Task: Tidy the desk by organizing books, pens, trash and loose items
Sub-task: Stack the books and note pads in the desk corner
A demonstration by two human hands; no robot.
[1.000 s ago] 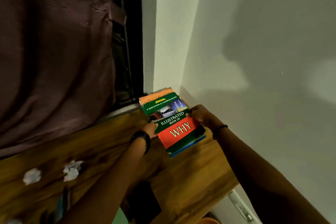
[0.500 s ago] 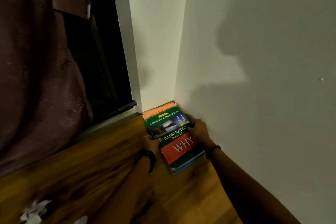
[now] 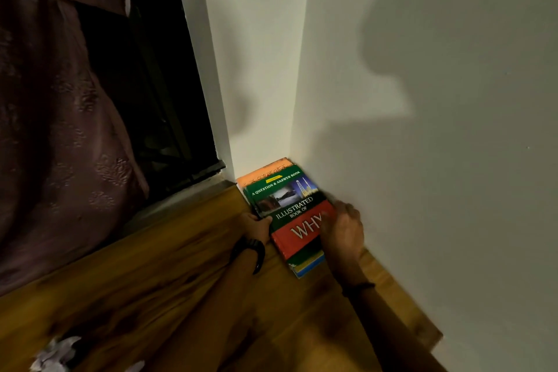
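A stack of books (image 3: 287, 211) lies flat in the far right corner of the wooden desk (image 3: 169, 281), against both walls. The top book has a green and red cover reading "Illustrated Book of Why"; an orange book (image 3: 262, 172) pokes out beneath at the far end. My left hand (image 3: 256, 225), with a dark watch on its wrist, grips the stack's left edge. My right hand (image 3: 342, 231) rests on the cover's right side, blurred, covering the last letter of the title.
White walls (image 3: 422, 160) meet right behind the books. A dark window frame (image 3: 169, 118) and a brownish curtain (image 3: 54, 130) fill the left. Crumpled white paper (image 3: 57, 353) lies at the desk's near left. The desk's right edge runs along the wall.
The stack has gone from held above the desk to lying in the corner. My right hand has slid from the book's far right edge onto its cover. The view has moved closer.
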